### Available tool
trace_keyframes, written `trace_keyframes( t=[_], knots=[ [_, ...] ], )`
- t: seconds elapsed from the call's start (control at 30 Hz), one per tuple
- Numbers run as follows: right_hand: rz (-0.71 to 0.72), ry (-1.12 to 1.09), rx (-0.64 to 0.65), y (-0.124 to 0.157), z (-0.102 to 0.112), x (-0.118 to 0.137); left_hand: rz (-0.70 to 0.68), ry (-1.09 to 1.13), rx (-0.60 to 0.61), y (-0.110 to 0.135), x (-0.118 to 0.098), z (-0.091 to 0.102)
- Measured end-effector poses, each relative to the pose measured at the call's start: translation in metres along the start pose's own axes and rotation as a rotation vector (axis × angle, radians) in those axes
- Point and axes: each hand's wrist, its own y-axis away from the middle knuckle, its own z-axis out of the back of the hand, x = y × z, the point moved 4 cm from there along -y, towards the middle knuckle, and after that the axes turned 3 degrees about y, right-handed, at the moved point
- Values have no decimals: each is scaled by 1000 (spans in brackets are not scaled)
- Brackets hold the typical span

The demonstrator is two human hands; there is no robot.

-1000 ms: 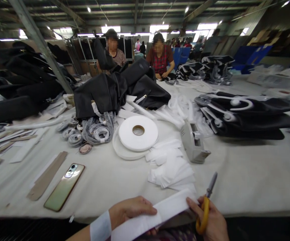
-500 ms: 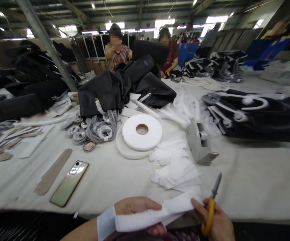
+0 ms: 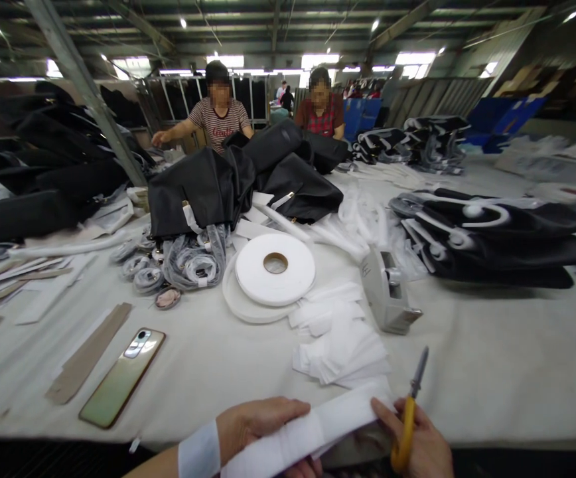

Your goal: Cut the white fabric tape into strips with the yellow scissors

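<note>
At the table's front edge my left hand (image 3: 263, 425) is closed around a folded white foam-like strip (image 3: 318, 428), thumb on top and fingers below. The strip runs up to the right. My right hand (image 3: 417, 435) pinches its far end between thumb and fingertips. That same hand also holds a pair of scissors (image 3: 405, 431) with yellow handles, blades pointing up and away. Just beyond the strip lies a loose pile of cut white pieces (image 3: 342, 345). Behind them a large white roll (image 3: 275, 272) with a cardboard core rests flat on another roll.
A grey tape dispenser (image 3: 390, 292) stands right of the roll. At the left lie a phone (image 3: 123, 378) and brown card strips (image 3: 89, 355). Black bags (image 3: 193, 192) and wrapped coiled straps (image 3: 196, 262) sit further back. More black pieces (image 3: 497, 245) are stacked right. Two people work across the table.
The view has shifted slightly, and the strip reaches lower left in my left hand. Across the table, one person has stretched an arm sideways; a black bag there has come down.
</note>
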Motion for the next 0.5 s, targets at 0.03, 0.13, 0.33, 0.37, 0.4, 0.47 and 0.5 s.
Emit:
trace_keyframes(
  t=[0.03, 0.13, 0.33, 0.37, 0.4, 0.47, 0.5],
  knots=[
    [9, 6, 0, -1, 0, 0, -30, -23, -4, 1, -2, -1],
    [14, 22, 14, -3, 1, 1, -122, -96, -67, 2, -6, -3],
    [1, 46, 19, -3, 4, 2, -117, -183, -289, 2, -8, -4],
    [-2, 45, 22, -3, 4, 2, -118, -205, -321, 3, -9, -5],
    [-3, 41, 25, -3, 5, 1, -119, -228, -354, 4, -10, -6],
    [-4, 34, 27, -3, 6, 0, -127, -271, -411, 7, -12, -8],
    [-6, 32, 23, -3, 6, 0, -134, -283, -426, 8, -13, -9]
  ],
)
